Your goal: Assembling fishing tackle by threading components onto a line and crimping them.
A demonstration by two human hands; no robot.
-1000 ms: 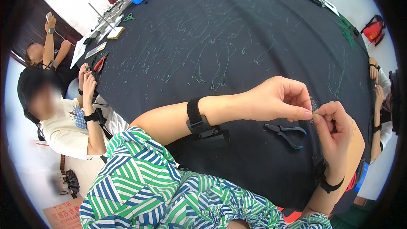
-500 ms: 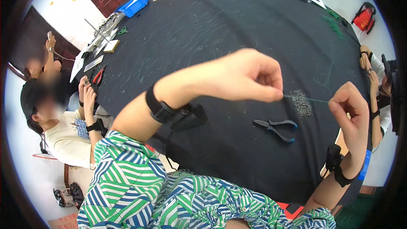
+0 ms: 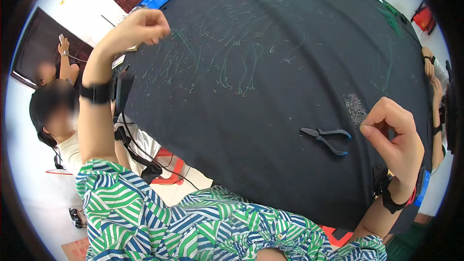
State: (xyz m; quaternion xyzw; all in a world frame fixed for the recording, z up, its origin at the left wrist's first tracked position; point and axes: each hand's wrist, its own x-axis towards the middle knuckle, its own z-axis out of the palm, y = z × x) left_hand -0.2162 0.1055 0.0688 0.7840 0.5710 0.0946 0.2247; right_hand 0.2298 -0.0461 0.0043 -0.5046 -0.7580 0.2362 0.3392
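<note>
— Where are the person's two hands?

— The left hand (image 3: 140, 28) is raised high over the far left edge of the round table covered in black cloth (image 3: 270, 174), arm bent up at the elbow. Its fingers are curled shut, thumb against the fingertips, as if pinching something fine; whether a thread sits between them I cannot tell. The right hand (image 3: 394, 137) hangs over the near right edge of the table, thumb and forefinger pressed together in a pinch, the other fingers folded in. What it pinches is too thin to make out.

— And what lies near them?

— Just left of the right hand lie small pliers with dark jaws and blue-tipped handles (image 3: 326, 138), flat on the cloth, touched by neither hand. Just beyond them sits a little heap of tiny silvery rings (image 3: 355, 108), close to the right knuckles. Rows of thin green strands (image 3: 232, 65) lie spread across the middle of the cloth, reaching toward the left hand.
</note>
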